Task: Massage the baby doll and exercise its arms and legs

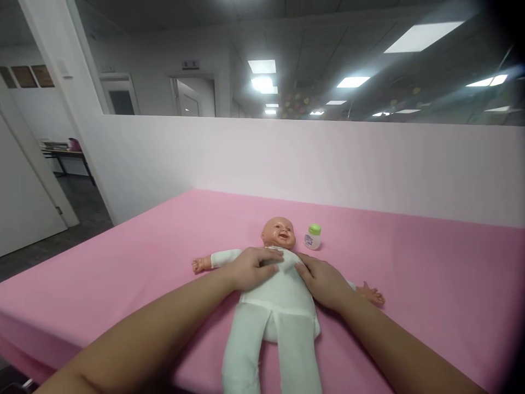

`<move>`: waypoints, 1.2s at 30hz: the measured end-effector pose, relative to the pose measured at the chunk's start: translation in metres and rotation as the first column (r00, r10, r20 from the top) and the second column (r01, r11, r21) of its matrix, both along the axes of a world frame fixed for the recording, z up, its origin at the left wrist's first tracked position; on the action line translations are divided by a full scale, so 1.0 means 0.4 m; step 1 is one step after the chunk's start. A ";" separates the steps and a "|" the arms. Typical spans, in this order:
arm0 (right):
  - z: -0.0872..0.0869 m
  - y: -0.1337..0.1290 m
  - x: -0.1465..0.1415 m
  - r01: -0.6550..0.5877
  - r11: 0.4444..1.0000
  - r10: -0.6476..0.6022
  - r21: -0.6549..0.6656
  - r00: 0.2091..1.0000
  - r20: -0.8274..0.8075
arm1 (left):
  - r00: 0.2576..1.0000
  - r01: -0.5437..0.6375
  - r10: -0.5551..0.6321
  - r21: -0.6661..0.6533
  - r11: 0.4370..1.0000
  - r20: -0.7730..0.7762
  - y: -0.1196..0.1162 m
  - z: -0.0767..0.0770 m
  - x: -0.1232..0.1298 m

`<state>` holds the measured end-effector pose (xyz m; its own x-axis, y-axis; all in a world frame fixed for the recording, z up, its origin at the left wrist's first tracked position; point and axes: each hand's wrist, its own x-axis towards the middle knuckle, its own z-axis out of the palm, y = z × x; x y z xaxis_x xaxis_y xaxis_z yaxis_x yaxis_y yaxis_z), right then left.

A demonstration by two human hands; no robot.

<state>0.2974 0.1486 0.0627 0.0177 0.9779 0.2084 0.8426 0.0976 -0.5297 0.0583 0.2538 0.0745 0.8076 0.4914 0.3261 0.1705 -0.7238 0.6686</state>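
Both hands, left (255, 268) and right (326, 282), loosely spread, laid on chest of doll (283, 284); nothing gripped.

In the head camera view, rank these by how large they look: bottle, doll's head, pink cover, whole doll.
1. Pink cover
2. Whole doll
3. Doll's head
4. Bottle

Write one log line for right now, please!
left hand: on doll's chest | right hand: on doll's chest side | doll: lying face-up | bottle: beside head
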 end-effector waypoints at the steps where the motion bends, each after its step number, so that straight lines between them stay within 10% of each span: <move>1: 0.002 -0.001 -0.001 -0.001 1.000 0.001 -0.002 1.000 -0.002 | 0.998 -0.049 0.050 -0.016 0.999 0.027 0.013 -0.007 -0.001; 6: 0.015 -0.007 -0.005 -0.007 1.000 0.006 0.011 1.000 0.006 | 0.930 -0.367 0.364 0.091 0.926 0.048 0.058 -0.030 0.003; 13: 0.029 -0.046 -0.035 -0.015 0.961 -0.005 0.277 0.997 0.071 | 0.920 -0.387 0.393 0.138 0.911 -0.011 0.045 -0.017 0.008; 22: 0.057 -0.147 -0.165 -0.749 0.593 0.718 0.296 0.658 0.227 | 0.909 -0.413 0.415 0.146 0.899 0.018 0.051 -0.035 0.017; 30: 0.053 -0.130 -0.145 -0.637 0.770 0.624 -0.036 0.740 0.253 | 0.916 -0.400 0.401 0.147 0.905 0.025 0.048 -0.039 0.022; 36: 0.031 -0.063 -0.069 -0.435 0.899 0.435 -0.047 0.875 0.212 | 0.923 -0.382 0.384 0.135 0.914 0.011 0.045 -0.033 0.022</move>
